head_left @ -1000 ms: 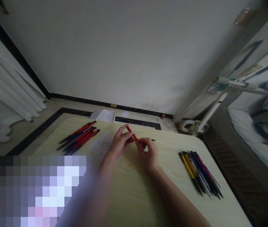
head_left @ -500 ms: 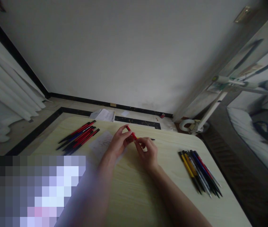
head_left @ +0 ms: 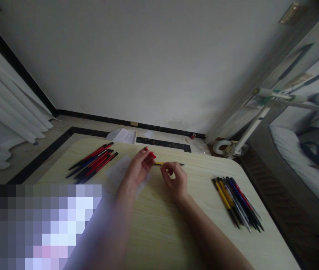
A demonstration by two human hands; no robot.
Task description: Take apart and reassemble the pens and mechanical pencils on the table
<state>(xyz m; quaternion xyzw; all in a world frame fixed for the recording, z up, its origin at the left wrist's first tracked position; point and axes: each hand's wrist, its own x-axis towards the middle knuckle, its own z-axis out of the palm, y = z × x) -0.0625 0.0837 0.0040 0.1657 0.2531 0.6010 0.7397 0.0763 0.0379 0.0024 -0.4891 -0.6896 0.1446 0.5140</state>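
My left hand point(head_left: 138, 167) is closed around a red pen part point(head_left: 152, 154), which looks short because it is turned and partly covered by the fingers. To its right, my right hand point(head_left: 174, 180) keeps thumb and fingertips pinched together; anything between them is too small to make out. Just behind the right fingertips lies a yellow pen point(head_left: 159, 163) with a dark tip, partly hidden by that hand. Beside my left forearm is a sheet of paper point(head_left: 117, 170) with faint drawing on it.
Several red and blue pens point(head_left: 94, 161) lie in a bundle on the left of the pale wooden table point(head_left: 153, 232). Another bundle, of yellow, clear, blue and red pens point(head_left: 236, 202), lies on the right. A white-framed exercise machine point(head_left: 249, 131) and a sofa point(head_left: 285, 150) stand beyond the right edge.
My left hand has drawn away to the left, turning the red pen part off the right fingertips, so more of the yellow pen shows. My right hand has barely moved.
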